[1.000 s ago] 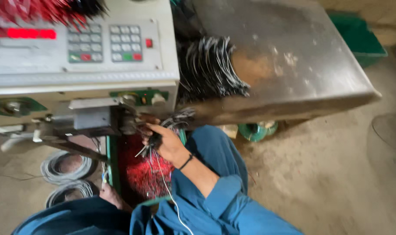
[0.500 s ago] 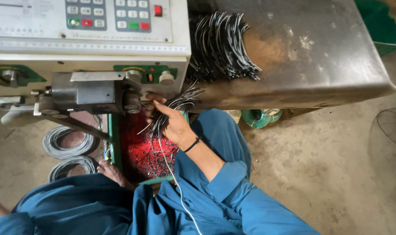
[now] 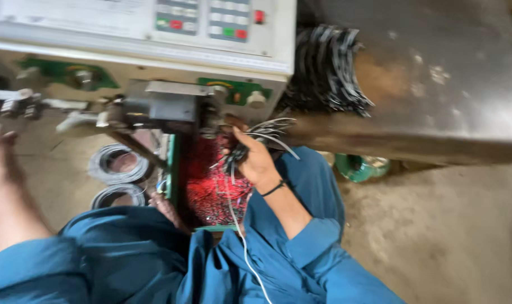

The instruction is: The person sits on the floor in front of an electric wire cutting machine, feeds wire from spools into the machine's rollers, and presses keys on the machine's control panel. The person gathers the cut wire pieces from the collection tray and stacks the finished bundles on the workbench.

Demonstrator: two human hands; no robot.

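Below the machine's outlet, the right hand (image 3: 255,160) grips a bundle of short black wires (image 3: 250,143), fingers closed around it, thumb up. The bundle sits just under the grey feed block (image 3: 166,107) and just above the green bin (image 3: 174,169) that holds red wire pieces (image 3: 211,186).

Change since half a second ago: the right hand with its bundle stays at the same station under the block, while the view has swung right and down. The left hand (image 3: 0,152) now shows at the left edge, raised near the lever fittings (image 3: 19,104); it is blurred, and whether it holds anything cannot be told. Judged from this, collection of cut wires at the outlet continues, and the bundle has not yet gone to the stack.

Outward from the hand:
- A larger stack of black wires (image 3: 323,70) lies on the steel table (image 3: 436,84), well apart from the bundle.
- A keypad panel (image 3: 211,17) tops the machine.
- Two wire coils (image 3: 118,174) lie on the floor to the left.
- A white cable (image 3: 242,242) runs down over the blue overalls (image 3: 155,253).
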